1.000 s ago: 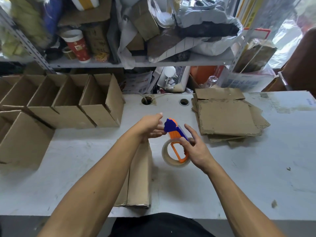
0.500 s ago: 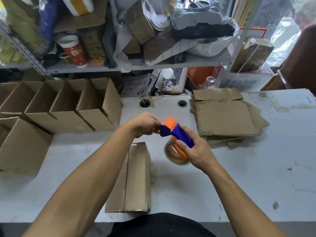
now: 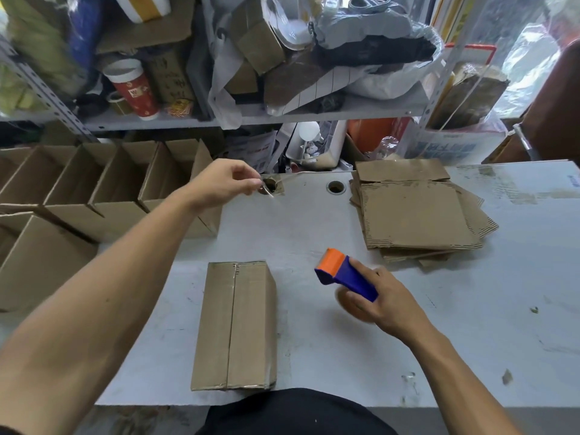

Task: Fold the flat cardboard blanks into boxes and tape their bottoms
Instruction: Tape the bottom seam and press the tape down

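Note:
A folded cardboard box (image 3: pixel 235 324) lies bottom-up near the table's front edge, its two flaps meeting along a centre seam. My right hand (image 3: pixel 381 301) grips a blue and orange tape dispenser (image 3: pixel 343 274) just right of the box, a little above the table. My left hand (image 3: pixel 224 180) is raised over the back of the table and pinches a thin clear tape end (image 3: pixel 266 191). A stack of flat cardboard blanks (image 3: pixel 411 211) sits at the back right.
Several open finished boxes (image 3: pixel 103 186) stand in a row at the back left, one more (image 3: pixel 37 262) at the left edge. Two round holes (image 3: pixel 335 186) pierce the white table. A cluttered shelf (image 3: pixel 251 117) runs behind.
My hands have parted: the left went up and back with the tape end, the right came down and right with the dispenser. The box now shows in full.

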